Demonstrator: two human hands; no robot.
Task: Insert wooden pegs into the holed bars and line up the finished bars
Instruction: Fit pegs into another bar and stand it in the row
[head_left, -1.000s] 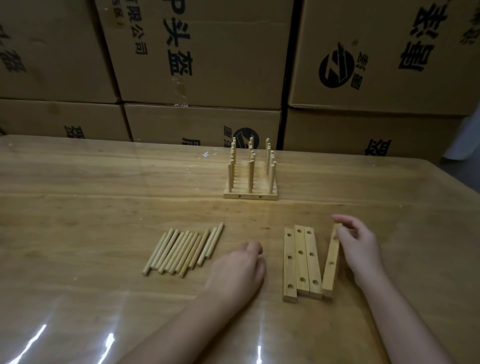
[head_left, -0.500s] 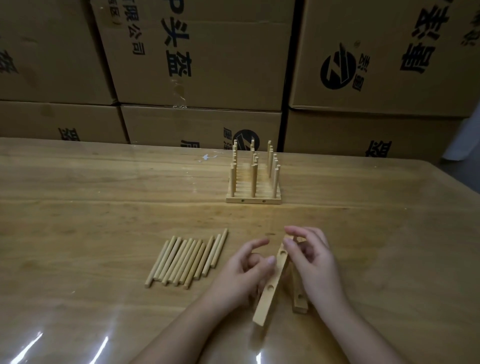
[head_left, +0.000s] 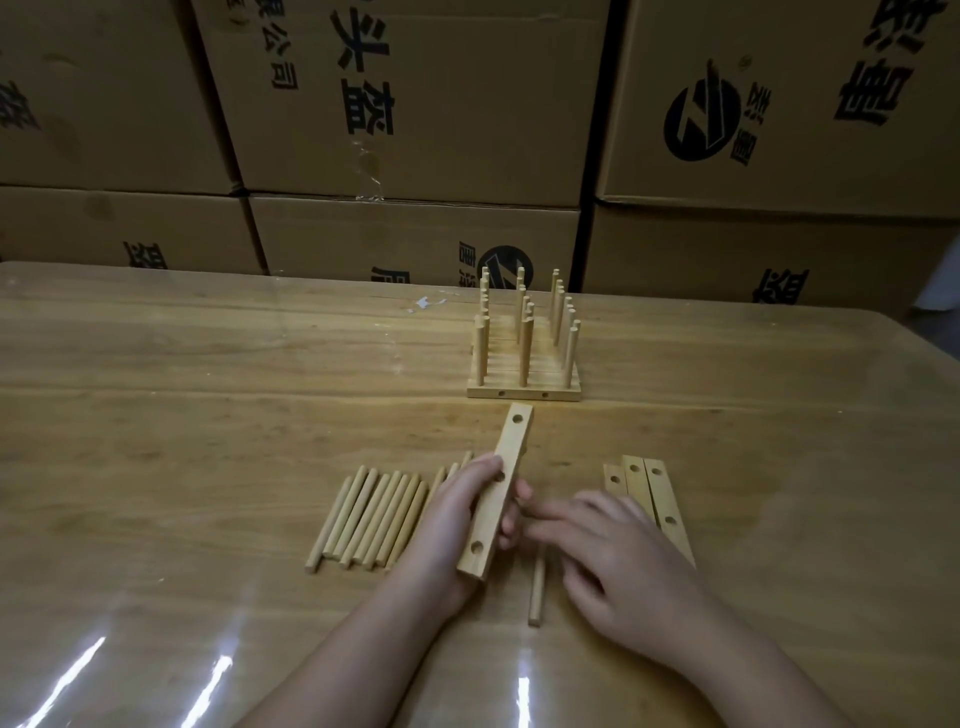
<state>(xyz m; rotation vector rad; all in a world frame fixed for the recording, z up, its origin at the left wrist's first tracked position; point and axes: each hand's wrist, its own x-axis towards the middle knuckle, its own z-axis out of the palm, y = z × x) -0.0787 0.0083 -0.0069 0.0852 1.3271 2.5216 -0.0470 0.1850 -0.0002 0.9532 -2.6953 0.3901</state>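
Gripping the holed bar (head_left: 497, 493) mid-length, the left hand (head_left: 454, 517) aims it at 12 o'clock; loose pegs (head_left: 371, 514) lie at its 9 o'clock. Blur hides whether the right hand (head_left: 618, 558) pinches the single peg (head_left: 536, 597) beneath its fingers. Hold the bar steady, peg square to its hole.

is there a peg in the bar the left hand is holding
No, the bar in the left hand shows empty holes at both ends and no peg sticks out of it.
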